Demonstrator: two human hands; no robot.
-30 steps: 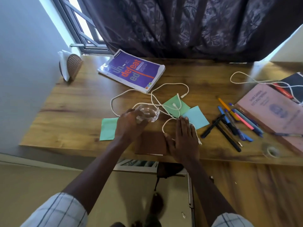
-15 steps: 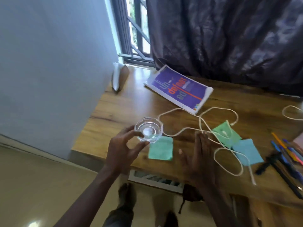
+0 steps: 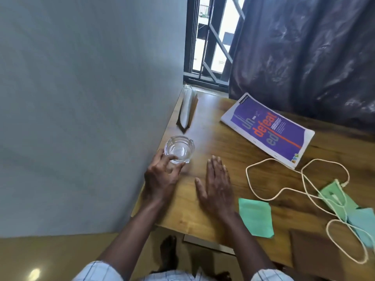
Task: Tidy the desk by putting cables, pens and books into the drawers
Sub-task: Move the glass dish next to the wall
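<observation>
A grey wall (image 3: 81, 98) fills everything to the left of my hands, and a dark curtain (image 3: 304, 57) hangs far beyond them to the right, with a barred window (image 3: 211, 37) between the two. The wooden table (image 3: 209, 128) runs from under my hands away to the right. A purple book (image 3: 267, 128) with orange lettering lies flat on it, beyond my right hand and well apart from it, close under the curtain. A white cable (image 3: 247, 173) sprawls in loose loops to the right of my right hand, starting at the book's near edge; it runs across a green sticky note (image 3: 334, 197) and a pale blue one (image 3: 363, 224) farther right. A brown pad (image 3: 316, 252) sits at the table's near edge, right of my right forearm. Another green note (image 3: 255, 219) lies just beside my right wrist. A napkin holder (image 3: 187, 109) stands upright beyond my left hand, at the table's left edge. My right hand (image 3: 216, 187) lies flat on the wood, palm down, fingers straight and a little spread, holding nothing. My left hand (image 3: 162, 179) grasps a small clear glass dish (image 3: 179, 149) by its near rim, thumb and fingers curled round it, at the table's left edge, nearer than the napkin holder.
</observation>
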